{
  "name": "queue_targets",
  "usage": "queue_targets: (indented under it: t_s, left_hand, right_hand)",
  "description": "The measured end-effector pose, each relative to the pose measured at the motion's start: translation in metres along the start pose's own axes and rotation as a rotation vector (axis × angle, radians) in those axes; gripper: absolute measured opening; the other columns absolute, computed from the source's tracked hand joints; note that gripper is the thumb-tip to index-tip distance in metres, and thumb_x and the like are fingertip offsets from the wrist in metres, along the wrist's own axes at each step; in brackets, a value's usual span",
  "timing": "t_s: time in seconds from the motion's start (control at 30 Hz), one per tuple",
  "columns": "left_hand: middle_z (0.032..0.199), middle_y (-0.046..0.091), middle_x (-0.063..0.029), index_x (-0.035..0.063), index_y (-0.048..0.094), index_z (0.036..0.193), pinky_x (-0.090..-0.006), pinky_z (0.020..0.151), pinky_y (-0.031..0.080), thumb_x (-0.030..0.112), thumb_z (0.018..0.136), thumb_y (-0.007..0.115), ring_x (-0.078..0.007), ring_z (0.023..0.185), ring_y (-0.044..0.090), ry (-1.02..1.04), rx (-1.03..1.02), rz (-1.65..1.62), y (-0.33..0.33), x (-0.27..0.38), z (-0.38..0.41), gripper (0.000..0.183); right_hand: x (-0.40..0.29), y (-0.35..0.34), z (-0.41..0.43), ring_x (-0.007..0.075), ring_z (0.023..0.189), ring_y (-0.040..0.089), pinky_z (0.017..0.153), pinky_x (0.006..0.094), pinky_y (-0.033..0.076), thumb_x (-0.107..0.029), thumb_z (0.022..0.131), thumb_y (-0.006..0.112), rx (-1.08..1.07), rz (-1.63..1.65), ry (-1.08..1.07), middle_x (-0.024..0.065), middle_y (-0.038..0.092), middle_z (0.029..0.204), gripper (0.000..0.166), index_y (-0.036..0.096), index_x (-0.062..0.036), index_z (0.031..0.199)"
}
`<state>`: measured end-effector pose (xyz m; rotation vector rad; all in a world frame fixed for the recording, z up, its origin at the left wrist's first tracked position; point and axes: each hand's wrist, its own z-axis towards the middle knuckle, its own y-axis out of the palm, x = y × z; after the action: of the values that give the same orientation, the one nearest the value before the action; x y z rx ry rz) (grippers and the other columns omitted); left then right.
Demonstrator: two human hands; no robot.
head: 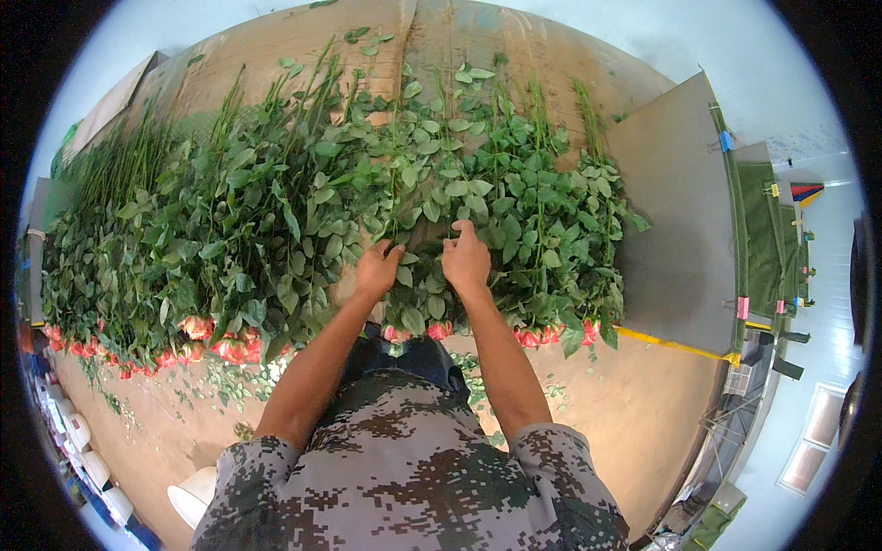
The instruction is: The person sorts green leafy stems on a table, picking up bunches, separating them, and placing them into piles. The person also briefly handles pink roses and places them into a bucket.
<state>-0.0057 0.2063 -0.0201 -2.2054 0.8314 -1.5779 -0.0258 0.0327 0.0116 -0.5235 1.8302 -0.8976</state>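
Observation:
Many long-stemmed roses (pixel 231 348) lie side by side across the worktable (pixel 372 76), their pink-red heads towards me and their stems pointing away. My left hand (pixel 378 267) is at the middle of the row, thumb and forefinger close together at a leafy rose stem (pixel 394 200); whether they pinch it cannot be told. My right hand (pixel 466 258) is a short way to the right, fingers curled, the forefinger bent over leaves of another stem. Leaves hide what its fingertips touch. Two rose heads (pixel 439 330) hang at the near edge between my forearms.
A grey upright panel (pixel 679 220) with a yellow lower edge bounds the right side. Loose leaves (pixel 472 74) are scattered at the far side. Cut leaves (pixel 234 382) litter the floor. A white container (pixel 194 494) stands at the lower left, and several white containers (pixel 77 430) line the far left.

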Motion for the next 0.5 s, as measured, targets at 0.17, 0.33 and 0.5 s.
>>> queue_targets:
  t_s: [0.17, 0.33, 0.5]
  left_hand:
    - [0.082, 0.060, -0.0236, -0.0032, 0.059, 0.096, -0.0440, 0.066, 0.043, 0.035, 0.085, 0.057, -0.0370, 0.073, 0.058, 0.085, -0.015, 0.111, 0.003, -0.012, 0.019, 0.040]
    - [0.102, 0.063, -0.0203, -0.0094, 0.053, 0.115, -0.0407, 0.074, 0.048, 0.038, 0.085, 0.057, -0.0345, 0.082, 0.062, -0.040, -0.086, -0.076, 0.002, -0.016, 0.019, 0.056]
    - [0.099, 0.062, -0.0241, -0.0031, 0.058, 0.111, -0.0416, 0.078, 0.047, 0.039, 0.082, 0.057, -0.0368, 0.090, 0.060, -0.034, -0.076, 0.084, -0.001, 0.001, 0.017, 0.051]
  right_hand:
    - [-0.004, -0.010, -0.002, 0.0337, 0.074, 0.062, 0.065, 0.0462, 0.048, -0.017, 0.085, 0.057, -0.008, 0.033, 0.049, 0.0130, 0.065, 0.084, 0.035, 0.047, -0.0087, 0.117]
    - [-0.034, -0.082, -0.038, 0.0312, 0.075, 0.062, 0.066, 0.0405, 0.049, -0.014, 0.082, 0.057, 0.317, 0.192, -0.077, 0.0133, 0.065, 0.085, 0.031, 0.054, -0.0096, 0.112]
    - [0.027, -0.126, -0.033, 0.0333, 0.078, 0.062, 0.066, 0.0406, 0.050, -0.014, 0.080, 0.059, 0.587, -0.153, -0.156, 0.0133, 0.064, 0.089, 0.031, 0.056, -0.0120, 0.110]
